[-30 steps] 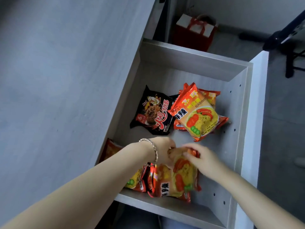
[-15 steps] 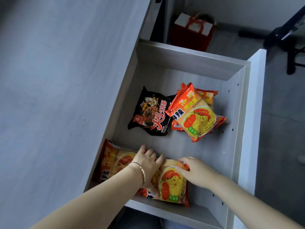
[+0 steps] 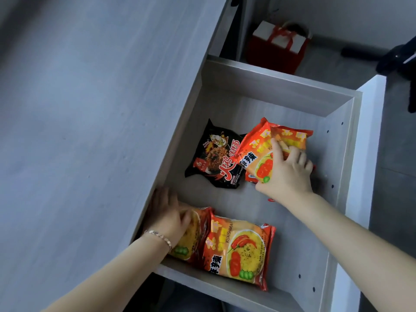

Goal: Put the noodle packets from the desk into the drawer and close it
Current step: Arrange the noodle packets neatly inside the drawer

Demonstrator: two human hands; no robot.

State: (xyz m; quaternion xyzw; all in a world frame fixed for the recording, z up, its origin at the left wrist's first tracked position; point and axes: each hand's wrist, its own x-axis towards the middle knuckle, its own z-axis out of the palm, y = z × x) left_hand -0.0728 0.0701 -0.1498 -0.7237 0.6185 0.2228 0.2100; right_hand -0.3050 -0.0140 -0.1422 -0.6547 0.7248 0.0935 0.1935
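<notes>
Five noodle packets visible, all inside open drawer (image 3: 281, 86); visible surface (image 3: 78, 131) bare, so loading looks done, closing left. Left hand (image 3: 168, 215) spread flat, pressing orange packet (image 3: 191, 235) at drawer's near-left corner; second orange packet (image 3: 240, 251) beside it. Black packet (image 3: 216, 158) mid-drawer. Right hand (image 3: 286, 172) curled, gripping top packet (image 3: 258, 149) of orange stack toward drawer's front edge.

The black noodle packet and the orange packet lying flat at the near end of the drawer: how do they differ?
The black noodle packet is dark with a cartoon figure; the near orange packet is red-orange with a yellow bowl picture. The black noodle packet lies farther back, its edge under another orange packet that the right hand presses; the near orange packet overlaps the packet under the left hand. Both lie flat in the open drawer, untouched.
</notes>
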